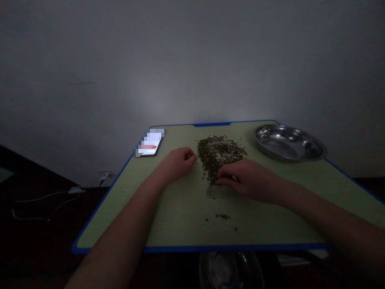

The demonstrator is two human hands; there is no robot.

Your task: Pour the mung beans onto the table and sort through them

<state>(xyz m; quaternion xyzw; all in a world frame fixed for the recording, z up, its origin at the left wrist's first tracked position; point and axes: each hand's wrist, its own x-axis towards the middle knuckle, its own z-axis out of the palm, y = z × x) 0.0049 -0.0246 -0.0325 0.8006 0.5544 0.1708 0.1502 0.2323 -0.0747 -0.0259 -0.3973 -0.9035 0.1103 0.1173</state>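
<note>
A loose spread of small dark green-brown seeds or beans (221,148) covers the middle of the table. My left hand (182,159) rests at the left edge of the spread, fingers curled against the thumb; what they hold, if anything, is hidden. At the near edge, my right hand (240,178) pinches its thumb and fingers together over the seeds, and I cannot make out anything between the tips. Partly under that hand lies a clear, flat piece with markings (213,191), like a ruler or protractor. A few loose seeds (222,216) lie nearer to me.
The light green table (174,220) has a blue rim and stands against a grey wall. A shallow steel basin (288,144) sits at the back right, a lit phone (149,142) at the back left. Below the front edge is another metal bowl (230,271). Cables (45,197) run at the left.
</note>
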